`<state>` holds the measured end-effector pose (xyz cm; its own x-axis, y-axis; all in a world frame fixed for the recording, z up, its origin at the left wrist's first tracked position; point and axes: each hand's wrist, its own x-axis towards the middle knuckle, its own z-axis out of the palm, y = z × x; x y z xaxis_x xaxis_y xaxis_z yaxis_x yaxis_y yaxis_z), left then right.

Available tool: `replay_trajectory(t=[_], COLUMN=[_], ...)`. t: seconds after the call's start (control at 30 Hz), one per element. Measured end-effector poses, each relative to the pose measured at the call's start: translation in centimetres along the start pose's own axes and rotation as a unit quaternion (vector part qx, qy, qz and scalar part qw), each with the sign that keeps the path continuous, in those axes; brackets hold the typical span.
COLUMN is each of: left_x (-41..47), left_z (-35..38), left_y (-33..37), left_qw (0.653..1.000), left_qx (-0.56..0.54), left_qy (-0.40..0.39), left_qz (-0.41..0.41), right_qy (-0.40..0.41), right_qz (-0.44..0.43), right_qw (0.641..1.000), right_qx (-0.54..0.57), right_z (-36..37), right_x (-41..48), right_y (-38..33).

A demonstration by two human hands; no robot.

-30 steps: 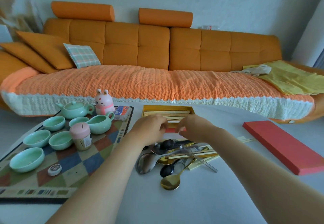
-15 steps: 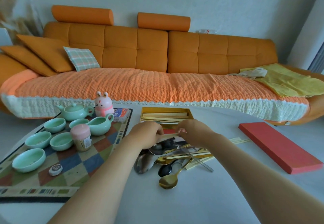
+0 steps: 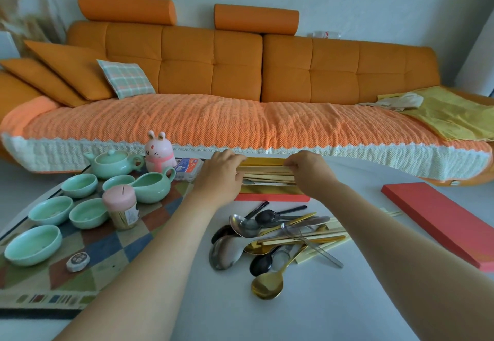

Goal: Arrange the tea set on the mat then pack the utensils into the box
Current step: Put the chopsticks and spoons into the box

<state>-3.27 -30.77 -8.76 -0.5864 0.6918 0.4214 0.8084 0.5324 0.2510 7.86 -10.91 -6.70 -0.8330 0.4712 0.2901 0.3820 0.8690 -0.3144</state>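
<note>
The open box (image 3: 270, 197), gold inside with a red rim, lies on the white table past a pile of spoons and chopsticks (image 3: 275, 236). My left hand (image 3: 222, 175) and my right hand (image 3: 310, 169) hold the two ends of pale chopsticks (image 3: 267, 171) low over the box, which has more chopsticks inside. On the checked mat (image 3: 107, 249) at the left stand a green teapot (image 3: 112, 164), a green pitcher (image 3: 152, 185) and several green cups (image 3: 50, 209).
The box's red lid (image 3: 441, 223) lies at the right. A pink-capped toothpick jar (image 3: 121, 207), a pink rabbit figure (image 3: 159, 151), a card pack (image 3: 188, 168) and a small round wrapped disc (image 3: 78, 260) share the mat. An orange sofa (image 3: 240, 73) runs behind the table.
Both hands have moved away from me, from above the near edge of the box to over its far part, carrying the chopsticks between them.
</note>
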Motion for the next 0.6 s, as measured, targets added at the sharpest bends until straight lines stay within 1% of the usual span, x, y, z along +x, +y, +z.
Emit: replay_trajectory(t=[0.13, 0.27, 0.4, 0.47, 0.53, 0.6], left_x=[0.5, 0.6, 0.7, 0.8, 0.9, 0.8], left_z=[0.6, 0.8, 0.8, 0.9, 1.1, 1.2], left_y=[0.0, 0.2, 0.2, 0.3, 0.3, 0.2], left_qw=[0.997, 0.991, 0.986, 0.985, 0.985, 0.985], left_qx=[-0.011, 0.004, 0.017, 0.019, 0.022, 0.028], left_qy=[-0.072, -0.136, -0.166, -0.169, -0.170, -0.168], left_qz=[0.006, 0.002, -0.009, -0.011, -0.011, -0.012], right_qy=[-0.001, -0.009, -0.002, -0.032, -0.091, -0.132], right_qz=[0.022, 0.044, 0.031, -0.001, -0.038, -0.059], right_qw=[1.000, 0.999, 1.000, 0.999, 0.995, 0.989], right_qx=[-0.004, 0.007, 0.001, 0.007, 0.002, -0.008], right_z=[1.1, 1.9, 1.8, 1.6, 1.4, 1.2], right_x=[1.5, 2.2, 2.2, 1.8, 1.1, 0.5], right_y=[0.0, -0.1, -0.4, -0.6, -0.8, -0.7])
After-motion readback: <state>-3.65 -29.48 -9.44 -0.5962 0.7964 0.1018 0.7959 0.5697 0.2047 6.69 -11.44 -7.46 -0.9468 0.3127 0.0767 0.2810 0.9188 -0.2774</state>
